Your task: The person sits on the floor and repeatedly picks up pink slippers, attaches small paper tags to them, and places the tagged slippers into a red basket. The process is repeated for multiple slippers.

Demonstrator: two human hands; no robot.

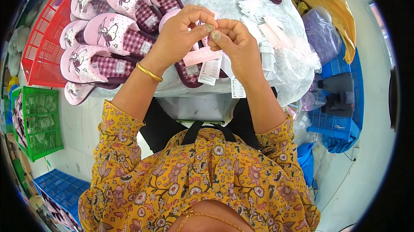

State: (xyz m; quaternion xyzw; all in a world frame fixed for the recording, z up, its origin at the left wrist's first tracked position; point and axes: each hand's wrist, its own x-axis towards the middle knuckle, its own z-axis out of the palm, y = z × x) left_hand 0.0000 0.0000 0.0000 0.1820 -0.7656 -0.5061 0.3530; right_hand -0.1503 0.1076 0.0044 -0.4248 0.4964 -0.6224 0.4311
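Note:
My left hand (183, 33) and my right hand (237, 44) meet over the table's near part, thumbs and forefingers pinched close together. Right below the pinched fingers is a pink hang tag (202, 55), with a white printed tag (210, 71) under it. More white tags, one of them a lower white tag (238, 89), show beneath my right hand, which seems to hold them. Whatever thin piece is between my left fingertips is too small to make out. Behind the tags lies a slipper (188, 76) with a dark checked insole, partly hidden by my hands.
Pink cartoon-print slippers (110, 36) are piled at left on the plastic-covered table (297, 74). Loose paper tags (258, 10) lie at right. A red crate (47, 38) and green crate (41, 122) stand left, a blue crate (330, 122) right.

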